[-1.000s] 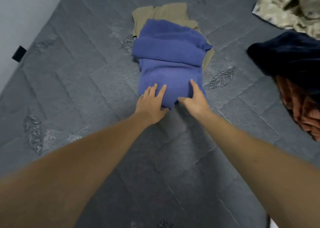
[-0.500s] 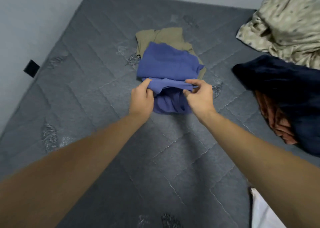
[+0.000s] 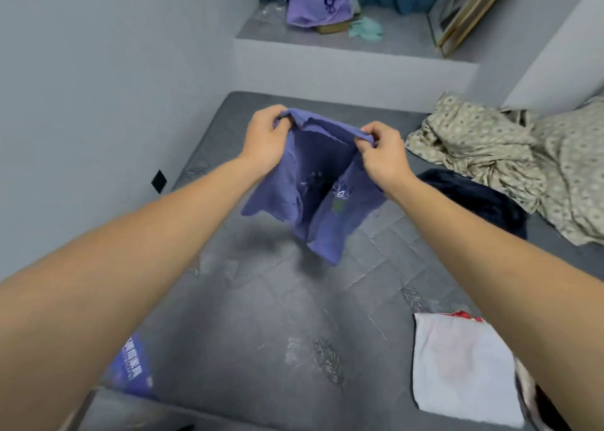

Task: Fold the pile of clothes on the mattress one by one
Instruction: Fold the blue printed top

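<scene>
Head view
Blue garment (image 3: 313,201): held up in the air above the grey mattress (image 3: 261,316), clear of it, near the frame's centre. Its gathered top edge runs roughly 9 to 3 o'clock between the hands; its long axis hangs down toward 6 o'clock, lower end tipped slightly right. A small print shows on the cloth.
Left hand (image 3: 264,136): fingers curled tight round the top edge's left end.
Right hand (image 3: 382,155): pinches the right end, fingers bent over the fabric.
Unfolded pile: a dark navy garment (image 3: 474,198) at 3 o'clock, with patterned beige cloth (image 3: 490,155) just beyond it.
Nearby: white folded cloth (image 3: 457,365) at 5 o'clock; a purple printed piece (image 3: 130,368) at 7 o'clock.
</scene>
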